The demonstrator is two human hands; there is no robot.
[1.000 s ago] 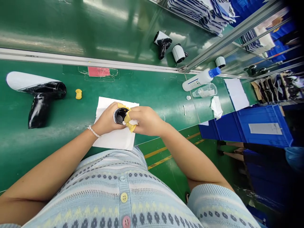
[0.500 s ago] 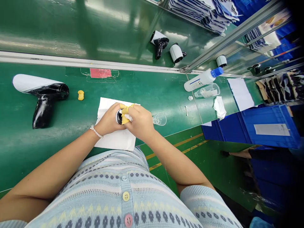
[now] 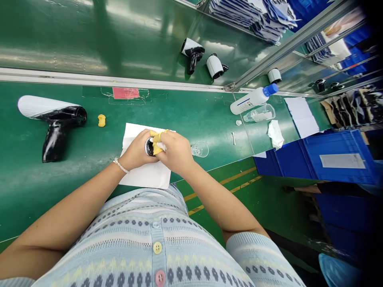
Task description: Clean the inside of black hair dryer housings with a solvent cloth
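Note:
Over a white paper sheet (image 3: 146,177) on the bench, my left hand (image 3: 134,151) is wrapped round a small black round part with a pale rim (image 3: 149,146). My right hand (image 3: 177,153) presses against that part, its fingers closed on a small white wad (image 3: 162,146), perhaps tissue or cloth. Yellow finger cots (image 3: 156,143) cover fingertips where the hands meet. Most of the held part is hidden by my fingers. Just right of my right hand is a clear plastic cup (image 3: 201,149).
At left lie a white-and-black hair-dryer-shaped housing (image 3: 56,123) and a yellow finger cot (image 3: 101,120). To the right are a white bottle with blue cap (image 3: 251,100), another clear cup (image 3: 260,113), a cotton swab (image 3: 233,138) and crumpled tissue (image 3: 275,134). Blue crates (image 3: 338,157) stand beyond.
The view has shifted slightly. Both hands keep nearly the same hold, with the white wad still against the part. At lower right, a person's light blue clothing shows more.

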